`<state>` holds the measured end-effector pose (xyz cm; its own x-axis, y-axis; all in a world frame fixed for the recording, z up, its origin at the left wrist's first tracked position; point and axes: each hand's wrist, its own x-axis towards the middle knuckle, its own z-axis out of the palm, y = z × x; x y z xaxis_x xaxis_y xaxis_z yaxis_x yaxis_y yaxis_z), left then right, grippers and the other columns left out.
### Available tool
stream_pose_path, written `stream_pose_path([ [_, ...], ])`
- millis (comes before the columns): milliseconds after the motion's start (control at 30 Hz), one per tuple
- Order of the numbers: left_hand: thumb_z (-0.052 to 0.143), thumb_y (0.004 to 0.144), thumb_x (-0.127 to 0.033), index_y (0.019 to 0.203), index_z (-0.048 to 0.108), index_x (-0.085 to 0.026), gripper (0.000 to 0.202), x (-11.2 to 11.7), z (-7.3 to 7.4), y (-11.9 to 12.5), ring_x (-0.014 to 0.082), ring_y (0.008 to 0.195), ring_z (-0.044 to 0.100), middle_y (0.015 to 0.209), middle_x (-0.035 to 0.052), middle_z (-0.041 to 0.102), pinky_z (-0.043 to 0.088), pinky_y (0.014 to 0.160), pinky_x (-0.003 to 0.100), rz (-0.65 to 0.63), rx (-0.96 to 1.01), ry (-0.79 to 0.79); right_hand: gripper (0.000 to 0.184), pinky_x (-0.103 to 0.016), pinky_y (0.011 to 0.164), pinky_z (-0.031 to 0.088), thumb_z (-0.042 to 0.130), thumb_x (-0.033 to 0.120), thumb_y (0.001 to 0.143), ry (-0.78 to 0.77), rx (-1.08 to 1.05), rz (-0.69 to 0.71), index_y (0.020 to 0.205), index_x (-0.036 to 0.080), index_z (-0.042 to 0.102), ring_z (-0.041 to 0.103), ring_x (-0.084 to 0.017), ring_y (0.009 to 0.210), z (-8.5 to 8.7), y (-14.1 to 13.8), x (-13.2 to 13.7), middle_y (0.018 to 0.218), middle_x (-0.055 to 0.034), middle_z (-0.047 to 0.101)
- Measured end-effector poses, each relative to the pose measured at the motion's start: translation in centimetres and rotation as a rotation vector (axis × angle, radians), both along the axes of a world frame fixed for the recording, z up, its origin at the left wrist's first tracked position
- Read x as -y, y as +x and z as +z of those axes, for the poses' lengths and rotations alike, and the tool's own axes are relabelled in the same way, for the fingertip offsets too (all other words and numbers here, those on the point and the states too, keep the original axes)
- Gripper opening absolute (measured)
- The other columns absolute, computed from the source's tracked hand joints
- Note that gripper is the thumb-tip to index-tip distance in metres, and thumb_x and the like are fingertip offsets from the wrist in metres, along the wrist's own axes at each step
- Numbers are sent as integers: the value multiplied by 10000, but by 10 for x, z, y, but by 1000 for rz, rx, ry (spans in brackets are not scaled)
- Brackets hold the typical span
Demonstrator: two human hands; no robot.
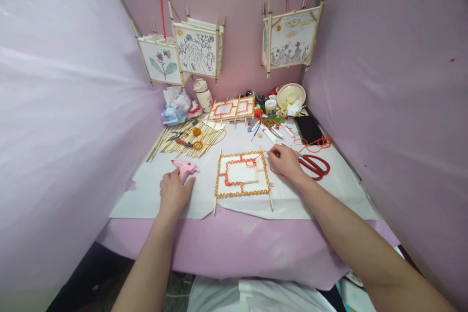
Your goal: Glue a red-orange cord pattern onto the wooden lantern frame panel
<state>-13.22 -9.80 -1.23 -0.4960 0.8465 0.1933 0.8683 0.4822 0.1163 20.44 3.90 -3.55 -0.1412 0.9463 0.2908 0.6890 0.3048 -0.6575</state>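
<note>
A square stick frame [216, 190] lies flat on the white table cover, its outer border edged with wavy mustard yarn. Wavy orange-red yarn [226, 175] trims part of the inner rectangle; bare sticks show on that rectangle's right and lower sides. At the frame's upper right, my right hand [283, 160] is closed in a pinch on a loose orange-red strand, which loops over the frame's corner. My left hand [175, 190] is wrapped round the handle of a pink glue gun [185, 166], left of the frame. Its nozzle end lies near the table surface.
Red-handled scissors [317, 166] lie just right of my right hand, near a black tablet-like object [309, 130]. Loose sticks and pliers [184, 142] lie at back left. Behind stand a second trimmed frame [231, 108] and a bottle [203, 93]. Paper lanterns [197, 48] hang above.
</note>
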Motion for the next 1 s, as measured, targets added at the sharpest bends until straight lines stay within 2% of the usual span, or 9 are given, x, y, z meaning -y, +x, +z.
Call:
stream_pose_path([
  [133,458,847,-463,1161,599,-2,575,-10,2,-12,387,1050,562,1061,263,631,417,922,477,-46,-21,4,170,-305,718,335,545,288,820,-8,5,17,741,204,669,608,-183,750,-1,0,-1,778,-13,714],
  [233,449,858,-501,986,653,-47,514,-8,12,-10,355,921,601,935,225,659,452,822,438,-47,125,41,172,-300,717,336,545,285,828,-9,1,23,746,203,672,608,-176,748,-1,1,-2,778,-10,713],
  [333,474,857,-579,933,645,-108,506,2,29,6,268,821,611,897,141,668,486,704,354,4,562,213,171,-296,711,334,543,276,829,-11,-4,24,746,202,674,608,-175,745,-1,1,-2,774,-12,713],
  [433,542,850,-480,1047,617,-155,387,13,47,34,163,812,608,1071,100,644,514,639,256,92,1220,473,168,-293,704,333,551,284,829,-11,-9,20,757,202,679,605,-177,747,-1,1,-2,790,-17,718],
  [500,575,827,-426,1037,617,-163,339,17,56,56,103,676,557,985,78,636,458,522,189,15,1597,440,164,-290,703,335,555,284,828,-11,-14,16,758,203,678,606,-175,750,-1,1,-1,793,-14,719],
  [567,639,779,-417,980,620,-150,334,19,60,78,48,541,439,868,50,613,344,422,139,-123,1799,313,157,-288,702,338,556,275,823,-14,-19,14,753,202,676,607,-172,750,-1,1,-1,789,-9,718],
  [700,671,760,-506,871,604,-146,383,16,54,114,28,413,262,573,-54,452,166,358,147,-177,1643,32,151,-288,705,340,555,260,813,-18,-23,12,735,199,669,607,-173,749,0,1,-1,767,-9,715],
  [900,627,758,-584,927,648,-125,489,2,36,135,57,451,405,680,9,611,294,433,193,-197,1358,-4,158,-295,709,338,545,254,813,-11,-18,12,729,204,669,609,-177,747,-1,1,-2,766,-13,718],
  [1000,574,797,-566,846,665,-133,444,-3,29,135,84,453,450,580,-8,570,342,472,212,-197,1216,-27,157,-301,711,336,553,264,812,-17,-12,1,737,205,678,606,-185,749,-1,0,-3,771,-20,720],
])
